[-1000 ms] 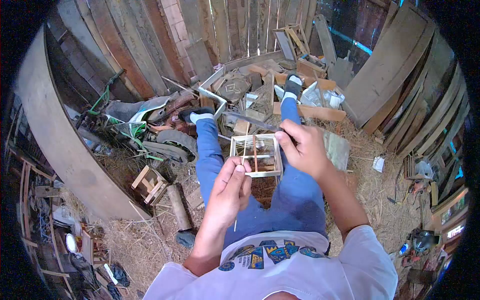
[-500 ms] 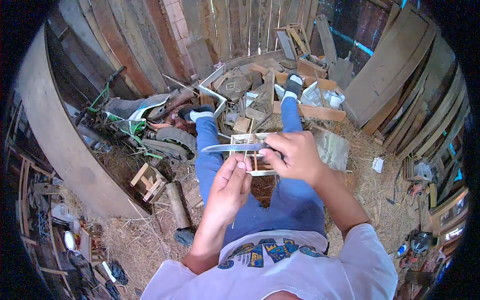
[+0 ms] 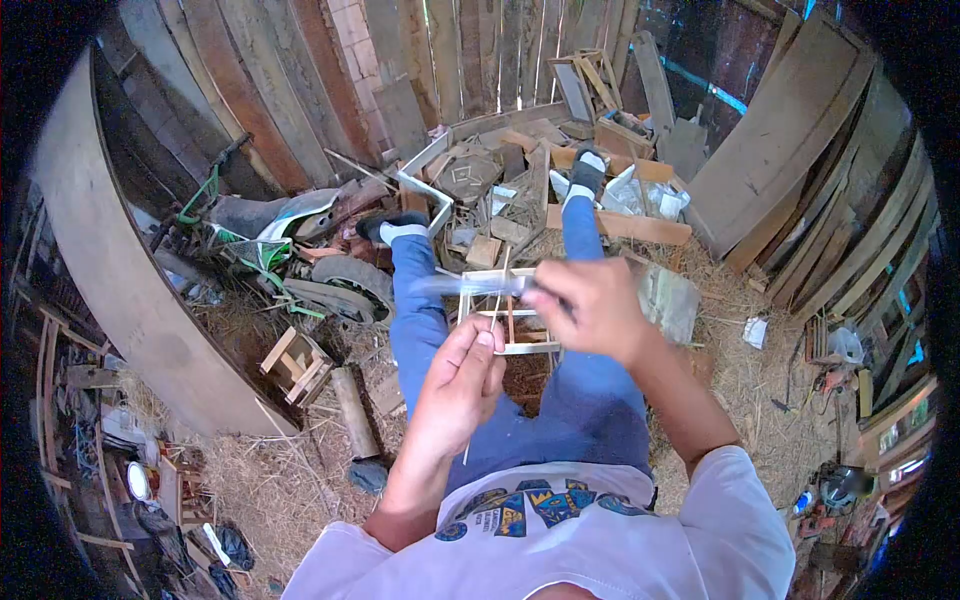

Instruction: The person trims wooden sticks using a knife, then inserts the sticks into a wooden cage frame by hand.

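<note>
The left hand [image 3: 465,370] pinches a thin wooden stick [image 3: 504,265] between thumb and fingers; the grip is narrow, with the remaining fingers curled toward the palm. The right hand [image 3: 598,310] is closed around the handle of a knife [image 3: 470,286], its blade directed to the left, crossing the line of the stick above the left fingertips. The blade is motion-blurred, so contact between edge and stick cannot be confirmed. Status of the work, as judged from this view: the small wooden frame [image 3: 530,349] has its outer rails joined and an inner crossbar [image 3: 511,325] in place; the stick is in one piece, separate from the frame and under the knife, so the blade work appears unfinished. Position of the stick: it passes through the left-hand grip, its upper length projecting forward beyond the fingertips and its lower end emerging below the hand, near the wrist. The right hand is beside the upper length, on its right. The frame lies beyond the left hand, between the legs, partly covered by the knife and right hand. A small wooden crate [image 3: 297,367] and a log [image 3: 355,410] lie on the straw-covered floor [image 3: 300,490], left of the legs.
</note>
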Demonstrator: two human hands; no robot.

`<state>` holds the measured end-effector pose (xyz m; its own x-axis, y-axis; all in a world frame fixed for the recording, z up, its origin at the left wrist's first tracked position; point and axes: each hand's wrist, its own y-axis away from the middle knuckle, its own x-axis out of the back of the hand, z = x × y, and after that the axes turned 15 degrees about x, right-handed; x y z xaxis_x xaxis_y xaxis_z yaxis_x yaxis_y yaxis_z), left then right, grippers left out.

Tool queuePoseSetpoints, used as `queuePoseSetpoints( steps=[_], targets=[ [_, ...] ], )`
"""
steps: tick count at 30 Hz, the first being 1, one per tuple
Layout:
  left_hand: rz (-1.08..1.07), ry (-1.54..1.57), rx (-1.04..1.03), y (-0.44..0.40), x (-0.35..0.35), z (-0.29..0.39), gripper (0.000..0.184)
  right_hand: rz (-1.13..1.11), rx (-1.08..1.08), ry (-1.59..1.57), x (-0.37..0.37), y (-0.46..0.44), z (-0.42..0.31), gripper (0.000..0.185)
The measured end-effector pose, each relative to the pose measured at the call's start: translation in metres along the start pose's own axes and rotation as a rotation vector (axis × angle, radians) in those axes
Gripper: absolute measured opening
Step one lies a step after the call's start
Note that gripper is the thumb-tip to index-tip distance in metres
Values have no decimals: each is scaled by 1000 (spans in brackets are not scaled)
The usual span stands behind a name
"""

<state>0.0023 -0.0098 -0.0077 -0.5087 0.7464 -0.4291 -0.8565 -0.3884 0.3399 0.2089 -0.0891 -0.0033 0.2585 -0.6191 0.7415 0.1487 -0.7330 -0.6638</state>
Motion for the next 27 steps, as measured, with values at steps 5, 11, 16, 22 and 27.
queuePoseSetpoints(
  steps=[5, 11, 16, 22, 27],
  targets=[
    [-4, 13, 22, 4, 2, 1, 16, -9, -45, -19, 1, 1, 3, 23],
    [-22, 26, 83, 6, 2, 2, 18, 14, -134, 20, 0, 3, 14, 24],
    [-65, 107, 152, 4, 2, 5, 18, 41, -4, -76, -3, 4, 9, 24],
    [-125, 155, 173, 6, 6, 6, 17, 56, -29, -56, -8, 8, 9, 23],
    [-134, 173, 198, 5, 5, 6, 15, 68, -22, -42, -5, 5, 6, 25]
  ],
)
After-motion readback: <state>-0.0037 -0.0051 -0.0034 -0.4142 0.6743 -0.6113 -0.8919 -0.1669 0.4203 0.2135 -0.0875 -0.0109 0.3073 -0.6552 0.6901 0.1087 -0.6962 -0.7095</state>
